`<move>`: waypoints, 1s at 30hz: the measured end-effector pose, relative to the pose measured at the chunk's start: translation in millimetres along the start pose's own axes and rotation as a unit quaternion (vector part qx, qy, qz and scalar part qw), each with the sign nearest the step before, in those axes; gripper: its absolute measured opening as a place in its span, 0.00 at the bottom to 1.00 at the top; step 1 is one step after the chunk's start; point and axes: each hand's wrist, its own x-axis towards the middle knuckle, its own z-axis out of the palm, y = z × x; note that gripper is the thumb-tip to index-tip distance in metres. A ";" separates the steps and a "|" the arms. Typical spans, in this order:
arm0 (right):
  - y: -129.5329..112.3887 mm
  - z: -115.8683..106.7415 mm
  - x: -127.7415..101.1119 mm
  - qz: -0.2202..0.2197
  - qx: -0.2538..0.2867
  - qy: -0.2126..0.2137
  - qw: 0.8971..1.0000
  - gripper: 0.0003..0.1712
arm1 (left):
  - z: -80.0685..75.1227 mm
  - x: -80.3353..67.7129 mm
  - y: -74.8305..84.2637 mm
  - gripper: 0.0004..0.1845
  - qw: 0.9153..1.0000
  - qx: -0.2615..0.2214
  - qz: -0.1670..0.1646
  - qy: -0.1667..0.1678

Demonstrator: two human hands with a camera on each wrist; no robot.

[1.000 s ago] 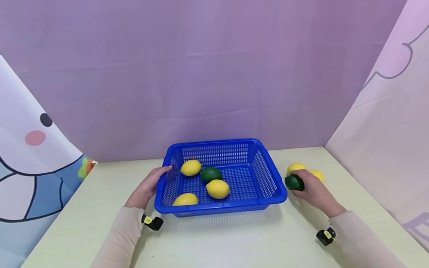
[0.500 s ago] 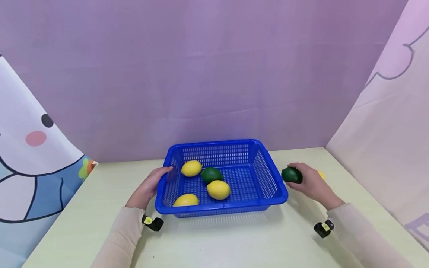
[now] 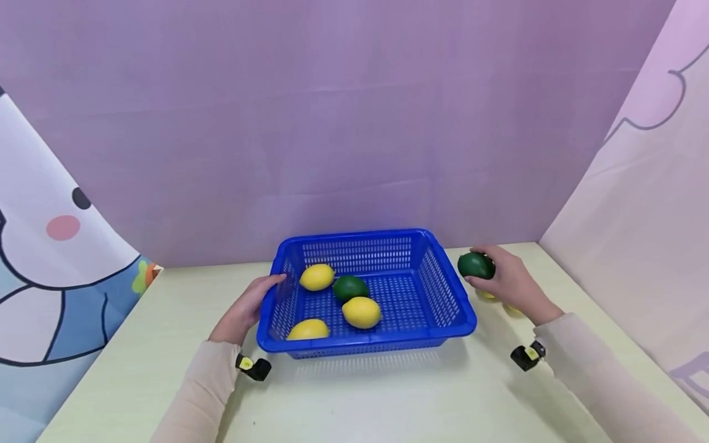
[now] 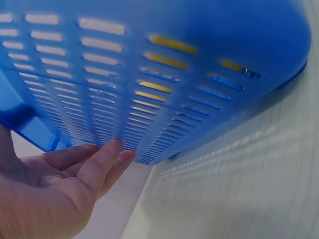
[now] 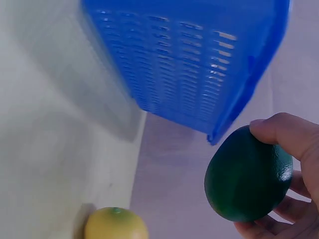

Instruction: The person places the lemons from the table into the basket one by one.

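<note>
A purple wall (image 3: 354,111) stands behind a pale green table (image 3: 388,400), with cartoon sheets hanging at both sides. In the middle of the table sits a blue basket (image 3: 443,289) with slotted walls; inside it lie three lemons (image 3: 317,277) and one dark green fruit (image 3: 350,287). The right hand (image 3: 512,283) is lifted just beside the right rim of the basket and grasps a second green fruit, the lime (image 3: 475,265), with the thumb on top and the fingers curled under it; the right wrist view shows it clear of the table, close to the basket corner. Below this hand more lemons lie on the table, one of them (image 5: 116,224) plain in the wrist view, though in the head view the hand covers them mostly, so I cannot say exactly how many. The left hand (image 3: 244,311) rests with nearly straight fingers (image 4: 107,159) against the left wall of the basket and holds nothing. I judge the lime to be light and firm, with a smooth and perhaps a little slippery skin, and not fragile. Its egg shape can roll once it is put down. The best hold seems around its widest middle, thumb opposite the fingers, as the hand has it now.
</note>
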 end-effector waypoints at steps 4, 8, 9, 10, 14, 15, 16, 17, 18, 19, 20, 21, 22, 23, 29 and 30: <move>-8.4 -4.1 5.2 0.005 0.000 0.004 1.000 0.29 | -0.5 1.0 -1.5 0.33 1.000 -0.001 -0.008 0.004; -18.2 -6.7 11.9 0.001 0.002 0.001 1.000 0.29 | -0.7 1.6 -1.8 0.33 1.000 0.002 -0.007 0.007; -20.8 -7.0 13.8 0.000 0.004 0.000 1.000 0.29 | -0.8 1.7 -1.7 0.34 1.000 0.004 -0.005 0.006; -23.5 -7.2 15.9 -0.002 0.006 -0.002 1.000 0.29 | -0.6 1.8 -1.5 0.33 1.000 0.004 -0.005 0.006; -35.5 -6.6 25.7 -0.003 0.013 -0.010 1.000 0.30 | -1.1 1.9 -1.2 0.33 1.000 0.010 -0.005 0.011; -38.7 -6.1 28.4 -0.001 0.014 -0.012 1.000 0.30 | -1.3 2.0 -1.2 0.33 1.000 0.010 -0.006 0.013; -41.5 -5.8 31.3 -0.001 0.016 -0.013 1.000 0.30 | -1.3 2.2 -1.3 0.33 1.000 0.009 -0.006 0.016; -44.3 -5.3 34.1 0.002 0.018 -0.014 1.000 0.31 | -1.2 2.3 -1.4 0.32 1.000 0.008 -0.006 0.018; -46.7 -4.7 36.9 0.004 0.022 -0.016 1.000 0.31 | -1.2 2.2 -1.4 0.32 1.000 0.006 -0.005 0.018; -49.3 -3.8 39.7 0.006 0.025 -0.016 1.000 0.31 | -1.3 2.1 -1.4 0.32 1.000 0.006 -0.004 0.016; -51.3 -2.6 42.5 0.009 0.029 -0.017 0.999 0.31 | -1.2 1.9 -1.5 0.32 1.000 0.005 -0.002 0.014; -53.3 -1.3 45.4 0.010 0.035 -0.018 0.999 0.31 | -1.1 1.5 -1.3 0.32 1.000 0.004 -0.003 0.014; -55.2 0.0 48.2 0.009 0.041 -0.019 0.999 0.31 | -1.0 1.1 -1.3 0.32 1.000 0.003 -0.004 0.015; -57.4 1.5 50.9 0.010 0.047 -0.021 0.999 0.31 | -1.1 0.5 -1.3 0.32 1.000 0.004 -0.005 0.016; -67.4 9.5 65.2 0.018 0.071 -0.035 0.997 0.31 | -1.4 -0.7 -1.2 0.33 1.000 0.002 -0.005 0.013; -68.7 10.9 67.4 0.021 0.074 -0.038 0.996 0.31 | -1.3 -0.7 -1.2 0.34 1.000 0.002 -0.004 0.009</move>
